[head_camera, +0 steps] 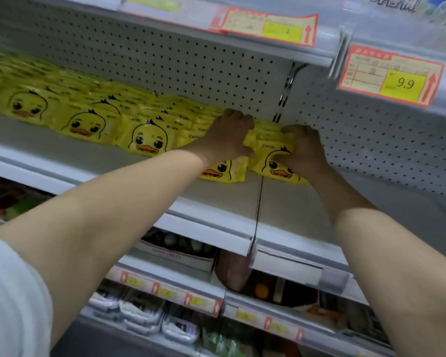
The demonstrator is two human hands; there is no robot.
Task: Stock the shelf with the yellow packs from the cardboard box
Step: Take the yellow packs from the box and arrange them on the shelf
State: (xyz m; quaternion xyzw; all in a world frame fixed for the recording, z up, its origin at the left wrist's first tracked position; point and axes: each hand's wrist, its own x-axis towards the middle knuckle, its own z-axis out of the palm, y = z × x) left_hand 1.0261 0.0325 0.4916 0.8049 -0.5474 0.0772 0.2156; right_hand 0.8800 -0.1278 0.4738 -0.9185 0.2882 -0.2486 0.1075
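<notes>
Left hand (229, 136) and right hand (304, 150) curl their fingers round a bunch of yellow packs (271, 145) on the shelf (216, 199), seemingly squeezing it upright against the standing row (144, 140).

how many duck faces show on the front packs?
5 faces: far left, next, middle, one below the left hand, one below the right hand; packs behind may hide more.

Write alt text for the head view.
The left hand and right hand grip yellow duck-face packs at the right end of a row of matching packs on a white shelf with a perforated back panel. A price tag reading 9.9 sits above right.
</notes>
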